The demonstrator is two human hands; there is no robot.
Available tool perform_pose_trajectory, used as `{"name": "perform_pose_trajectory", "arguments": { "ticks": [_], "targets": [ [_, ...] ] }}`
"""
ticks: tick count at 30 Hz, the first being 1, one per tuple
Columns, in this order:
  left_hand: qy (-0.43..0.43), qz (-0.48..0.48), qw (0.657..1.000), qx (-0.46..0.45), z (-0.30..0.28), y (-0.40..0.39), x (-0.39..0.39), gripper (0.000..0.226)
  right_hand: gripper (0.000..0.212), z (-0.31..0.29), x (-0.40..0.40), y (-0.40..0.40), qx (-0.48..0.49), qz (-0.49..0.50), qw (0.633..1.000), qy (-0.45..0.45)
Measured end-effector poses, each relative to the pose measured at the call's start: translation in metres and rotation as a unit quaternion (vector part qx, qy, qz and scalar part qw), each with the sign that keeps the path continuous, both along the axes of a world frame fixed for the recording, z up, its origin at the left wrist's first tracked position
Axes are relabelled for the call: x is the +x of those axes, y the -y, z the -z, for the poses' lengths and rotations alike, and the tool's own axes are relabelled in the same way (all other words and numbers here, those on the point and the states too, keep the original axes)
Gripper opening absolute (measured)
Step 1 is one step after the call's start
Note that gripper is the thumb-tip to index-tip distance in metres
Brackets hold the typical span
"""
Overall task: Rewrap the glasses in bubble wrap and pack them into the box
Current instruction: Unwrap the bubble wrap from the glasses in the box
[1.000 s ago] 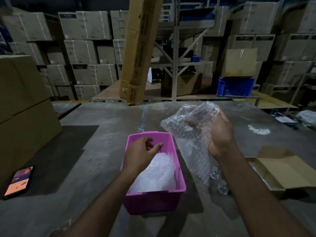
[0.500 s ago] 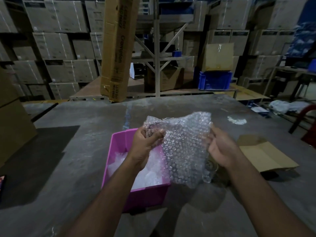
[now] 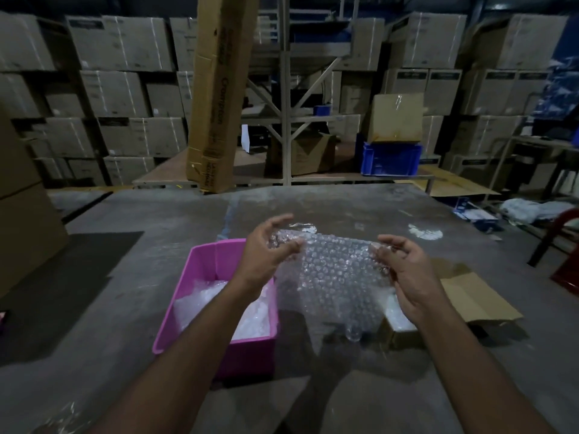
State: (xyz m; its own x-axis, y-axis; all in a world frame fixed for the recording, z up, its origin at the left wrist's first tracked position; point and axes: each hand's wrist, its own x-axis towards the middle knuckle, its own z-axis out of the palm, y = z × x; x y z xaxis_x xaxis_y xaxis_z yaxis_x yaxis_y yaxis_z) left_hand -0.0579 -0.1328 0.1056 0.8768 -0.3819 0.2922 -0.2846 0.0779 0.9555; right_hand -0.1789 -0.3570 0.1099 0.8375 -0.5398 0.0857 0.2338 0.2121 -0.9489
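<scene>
Dim warehouse, grey table (image 3: pixel 94 308): a sheet of bubble wrap (image 3: pixel 332 277) is held stretched in the air, and the risk is a slip or a knock on glass.

Near the front edge, the left hand (image 3: pixel 266 255) and the right hand (image 3: pixel 407 274) each pinch one top corner of the sheet; if one pinch fails, it may drop on what seems a bare glass (image 3: pixel 352 335) below it, between the pink tub (image 3: pixel 200 277) and the cardboard box (image 3: pixel 470 299). Farther back stand stacked cartons (image 3: pixel 125 89).

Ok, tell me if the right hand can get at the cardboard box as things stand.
Probably yes, once freed: the right hand pinches the bubble wrap, and the open cardboard box lies just beside it, nothing between.
</scene>
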Motion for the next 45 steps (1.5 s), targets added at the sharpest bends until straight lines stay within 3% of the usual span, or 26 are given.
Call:
{"name": "perform_pose_trajectory", "arguments": {
  "ticks": [3, 6, 9, 12, 14, 18, 21, 24, 26, 29, 33, 35, 37, 38, 41, 45],
  "targets": [
    [0.035, 0.002, 0.999, 0.026, -0.014, 0.016, -0.012, 0.037, 0.035, -0.006, -0.011, 0.023, -0.073, -0.039, 0.996, 0.016],
    [0.046, -0.013, 0.998, 0.031, -0.021, 0.029, -0.019, 0.041, 0.048, -0.008, -0.019, 0.036, -0.178, -0.053, 0.983, -0.016],
    [0.066, -0.004, 0.994, 0.086, -0.019, 0.039, -0.020, 0.054, 0.034, -0.012, -0.025, 0.048, -0.249, -0.005, 0.968, -0.031],
    [0.127, -0.035, 0.974, 0.186, -0.014, 0.047, -0.024, 0.041, 0.020, -0.017, -0.030, 0.062, -0.291, 0.016, 0.956, -0.035],
    [0.128, -0.037, 0.972, 0.193, -0.011, 0.050, -0.022, 0.030, 0.013, -0.019, -0.032, 0.067, -0.294, 0.017, 0.955, -0.032],
    [0.105, -0.055, 0.979, 0.167, -0.007, 0.061, -0.028, 0.038, 0.010, -0.017, -0.034, 0.080, -0.319, 0.043, 0.947, -0.012],
    [0.049, -0.012, 0.993, 0.111, -0.007, 0.067, -0.035, 0.035, 0.012, -0.014, -0.035, 0.091, -0.283, 0.038, 0.958, 0.004],
    [0.008, 0.023, 0.997, 0.073, -0.004, 0.077, -0.040, 0.018, 0.017, -0.010, -0.038, 0.096, -0.213, -0.006, 0.977, 0.011],
    [-0.032, 0.030, 0.999, 0.027, 0.001, 0.087, -0.043, 0.014, 0.032, -0.005, -0.040, 0.099, -0.174, -0.029, 0.984, 0.013],
    [-0.096, 0.034, 0.994, -0.037, 0.011, 0.102, -0.044, 0.022, 0.041, 0.004, -0.041, 0.108, -0.121, -0.066, 0.990, 0.001],
    [-0.150, 0.036, 0.983, -0.102, 0.015, 0.121, -0.054, 0.007, 0.048, 0.021, -0.046, 0.118, -0.094, -0.129, 0.986, -0.050],
    [-0.170, 0.055, 0.980, -0.091, 0.019, 0.125, -0.056, 0.034, 0.046, 0.025, -0.047, 0.122, -0.098, -0.115, 0.987, -0.047],
    [-0.171, 0.069, 0.983, -0.020, 0.024, 0.126, -0.060, 0.073, 0.048, 0.028, -0.047, 0.129, -0.074, -0.089, 0.993, -0.039],
    [-0.166, 0.073, 0.983, 0.016, 0.028, 0.127, -0.062, 0.079, 0.051, 0.029, -0.047, 0.132, -0.062, -0.078, 0.994, -0.039],
    [-0.158, 0.078, 0.984, 0.037, 0.038, 0.133, -0.065, 0.054, 0.050, 0.028, -0.047, 0.141, -0.053, -0.069, 0.996, -0.035],
    [-0.182, 0.037, 0.982, -0.029, 0.035, 0.140, -0.065, 0.039, 0.048, 0.034, -0.050, 0.148, -0.068, -0.155, 0.982, -0.083]
  ]
}}
